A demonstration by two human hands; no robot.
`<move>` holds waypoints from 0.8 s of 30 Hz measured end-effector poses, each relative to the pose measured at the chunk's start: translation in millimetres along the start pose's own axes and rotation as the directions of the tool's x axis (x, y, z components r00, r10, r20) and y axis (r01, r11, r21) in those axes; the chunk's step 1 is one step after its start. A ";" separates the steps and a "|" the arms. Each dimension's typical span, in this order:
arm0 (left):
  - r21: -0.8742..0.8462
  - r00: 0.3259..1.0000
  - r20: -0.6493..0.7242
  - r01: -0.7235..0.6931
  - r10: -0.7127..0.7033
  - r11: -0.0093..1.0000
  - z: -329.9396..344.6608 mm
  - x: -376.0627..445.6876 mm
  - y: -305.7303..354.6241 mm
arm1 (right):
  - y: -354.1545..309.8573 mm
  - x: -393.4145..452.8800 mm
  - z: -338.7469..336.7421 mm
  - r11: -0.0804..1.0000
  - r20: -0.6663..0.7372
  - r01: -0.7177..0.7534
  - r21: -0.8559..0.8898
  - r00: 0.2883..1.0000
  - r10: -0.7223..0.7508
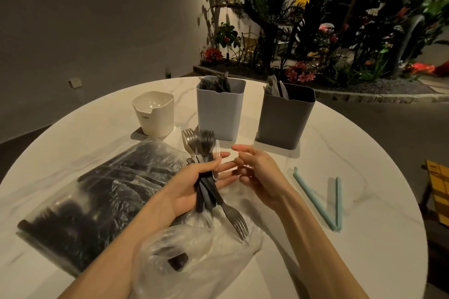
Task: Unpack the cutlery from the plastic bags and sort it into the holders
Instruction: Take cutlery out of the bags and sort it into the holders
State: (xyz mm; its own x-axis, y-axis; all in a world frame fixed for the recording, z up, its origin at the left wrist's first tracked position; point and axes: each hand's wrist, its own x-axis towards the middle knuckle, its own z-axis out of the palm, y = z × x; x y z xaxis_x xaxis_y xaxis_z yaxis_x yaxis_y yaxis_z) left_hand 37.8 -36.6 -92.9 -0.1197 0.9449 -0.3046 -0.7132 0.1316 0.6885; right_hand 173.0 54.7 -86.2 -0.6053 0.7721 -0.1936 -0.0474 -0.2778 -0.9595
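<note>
A round white marbled table [303,189] fills the lower frame. On its left lies a big clear bag [97,201] full of dark cutlery, stretching from the lower left toward the centre. A crumpled, nearly empty bag [194,250] sits at the bottom centre, under the left forearm, with a dark piece or two showing inside.

Three holders stand across the upper middle of the table. The dark grey holder [284,119], right of centre, has pale cutlery standing in it. The light blue-grey holder [220,109], at centre, has dark forks in it. The small white holder [154,113], to the left, looks empty from here.

The left hand [194,184], at centre, is palm up, its thumb and fingers curled round a bundle of forks [201,150]; most tines point up toward the holders, and one fork [234,218] points the other way, down over the crumpled bag. A clear plastic spoon [217,158] lies against the bundle at the fingertips.

The right hand [255,167] is just beside the left, fingers loosely curled, index finger extended toward the spoon; whether it touches anything I cannot tell.

Two teal clips [325,201] lie in a V on the table's right.
</note>
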 end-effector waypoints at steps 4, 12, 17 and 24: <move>0.136 0.999 -0.011 0.042 -0.041 0.990 -4.6 -1.0 0.0 | 9.1 -1.6 12.4 0.930 -0.087 0.067 -0.361 0.991 -0.106; 0.337 0.995 -0.074 -0.036 0.065 0.941 -5.8 0.4 -2.8 | 6.2 -3.7 12.9 0.967 -0.178 0.099 -0.234 0.974 -0.143; 0.213 0.954 -0.175 -0.205 0.244 0.955 -8.5 8.6 -0.1 | -2.6 -1.5 -3.5 0.907 -0.163 0.027 -0.419 0.981 -0.104; 0.221 0.980 -0.073 -0.166 0.185 0.961 -14.9 6.9 2.6 | 5.3 -6.6 6.6 0.679 0.164 0.219 -0.700 0.976 -0.146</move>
State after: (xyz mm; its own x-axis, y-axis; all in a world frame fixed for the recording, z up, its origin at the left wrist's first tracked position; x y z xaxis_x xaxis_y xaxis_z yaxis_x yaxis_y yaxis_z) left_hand 24.8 -34.2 -103.0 -0.2999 0.9286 -0.2187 -0.5130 0.0363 0.8576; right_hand 171.5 44.3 -88.7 -0.7136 0.7004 -0.0151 0.3915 0.3809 -0.8376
